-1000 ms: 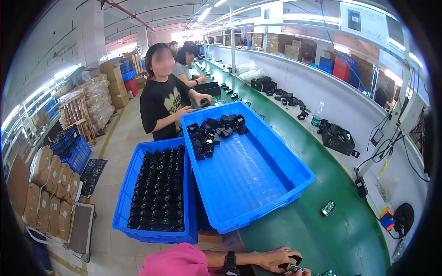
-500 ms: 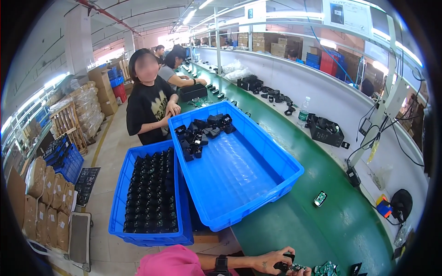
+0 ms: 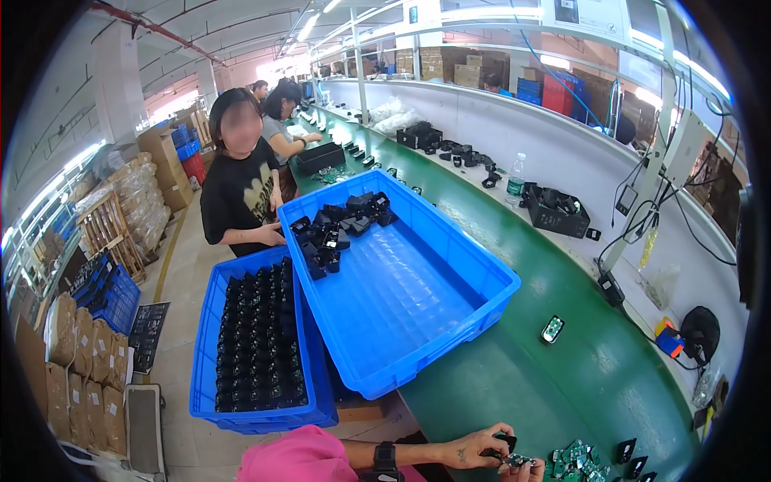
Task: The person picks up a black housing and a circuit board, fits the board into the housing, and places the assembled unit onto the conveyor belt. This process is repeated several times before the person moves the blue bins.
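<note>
At the lower edge, over the green bench, my left hand (image 3: 475,448) comes in from a pink sleeve with a black watch. Its fingers are closed around a small black plastic housing (image 3: 507,442). Beside it, my right hand (image 3: 524,471) is cut off by the picture's edge and pinches a small green circuit board (image 3: 516,460) close against the housing. A loose pile of green circuit boards (image 3: 580,461) lies just right of my hands. Several black housings (image 3: 626,450) stand farther right. Beyond, one black housing with a board inside (image 3: 552,329) lies alone on the bench.
A big blue crate (image 3: 418,377) with black housings at its far end overlaps the bench edge. Left of it, another blue crate (image 3: 205,353) holds rows of black parts. A co-worker (image 3: 241,185) stands behind them. A bottle (image 3: 516,175) and black box (image 3: 554,210) line the wall.
The view has shifted slightly, bringing more of the board pile into sight. My hands stay together with the housing and board. The co-worker's hands have separated, one now lower by the crate.
</note>
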Motion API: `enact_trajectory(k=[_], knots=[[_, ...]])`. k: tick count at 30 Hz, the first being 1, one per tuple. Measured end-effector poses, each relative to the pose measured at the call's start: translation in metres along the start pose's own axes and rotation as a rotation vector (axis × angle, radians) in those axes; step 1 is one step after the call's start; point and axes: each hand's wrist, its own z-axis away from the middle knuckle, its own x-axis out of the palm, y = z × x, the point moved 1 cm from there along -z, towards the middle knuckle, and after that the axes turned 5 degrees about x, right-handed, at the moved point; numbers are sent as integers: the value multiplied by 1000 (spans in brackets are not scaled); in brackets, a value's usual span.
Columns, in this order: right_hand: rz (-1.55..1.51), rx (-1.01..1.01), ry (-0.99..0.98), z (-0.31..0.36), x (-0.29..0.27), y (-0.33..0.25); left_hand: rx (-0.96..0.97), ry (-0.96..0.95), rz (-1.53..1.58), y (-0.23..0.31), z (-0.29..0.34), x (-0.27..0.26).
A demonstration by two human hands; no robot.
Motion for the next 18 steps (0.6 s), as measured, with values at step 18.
enact_trajectory(k=[18], knots=[[-21,7,291,9,34,-15,45,152,-216,5,0,9]])
